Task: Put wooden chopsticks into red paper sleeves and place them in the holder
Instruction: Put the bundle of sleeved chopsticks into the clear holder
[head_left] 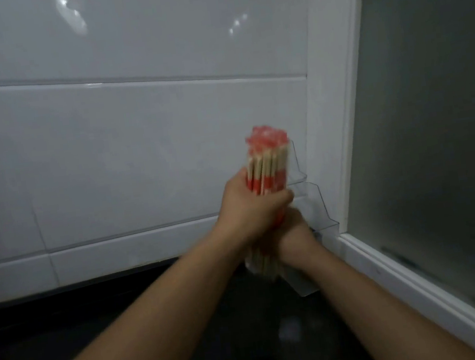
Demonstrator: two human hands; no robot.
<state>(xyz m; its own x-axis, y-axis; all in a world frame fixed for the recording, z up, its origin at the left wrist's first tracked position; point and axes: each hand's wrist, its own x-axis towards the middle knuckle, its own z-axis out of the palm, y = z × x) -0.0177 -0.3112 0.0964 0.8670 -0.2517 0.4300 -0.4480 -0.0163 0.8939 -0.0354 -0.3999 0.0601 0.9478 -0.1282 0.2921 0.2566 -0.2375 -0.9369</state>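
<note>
Head view, chopstick bundle (268, 170) upright, both hands gripping

No legible text, label, brand, number or sign anywhere in frame. Red paper sleeves (269, 183) on the bundle at centre right: pale flecks on the red, blurred by motion, not readable as characters. White wall tiles (137, 150) across upper left and centre: plain, only glare spots. Frosted pane (433, 126) at right: unmarked. Clear holder (316, 200) at lower centre right: no print discernible.
</note>
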